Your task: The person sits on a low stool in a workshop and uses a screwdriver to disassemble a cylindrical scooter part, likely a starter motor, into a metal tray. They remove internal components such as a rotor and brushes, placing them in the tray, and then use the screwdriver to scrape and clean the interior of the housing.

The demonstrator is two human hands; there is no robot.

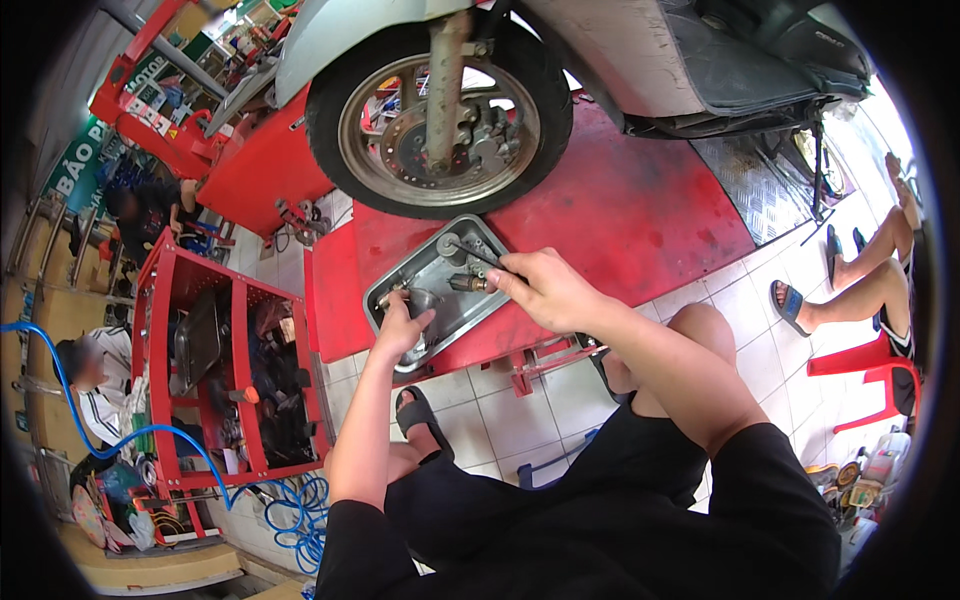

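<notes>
A grey metal tray (452,328) lies slanted on the red platform, with several small metal parts in it. My right hand (550,290) is closed around a thin dark rod-like tool (480,256), whose far end reaches a round metal piece (450,243) in the tray. Just below that rod, close to my right fingertips, is a short brass-and-dark cylindrical part (468,283). Over the tray's left side, my left hand (402,325) has its fingers bent beside a rounded metal part (425,300). Whether it grips that part is hard to make out.
A scooter's front wheel (440,130) stands on the red platform (640,200) just beyond the tray. At left is a red tool cart (240,370) with a blue hose (190,435). People sit at left and right; a red plastic stool (870,375) stands at right.
</notes>
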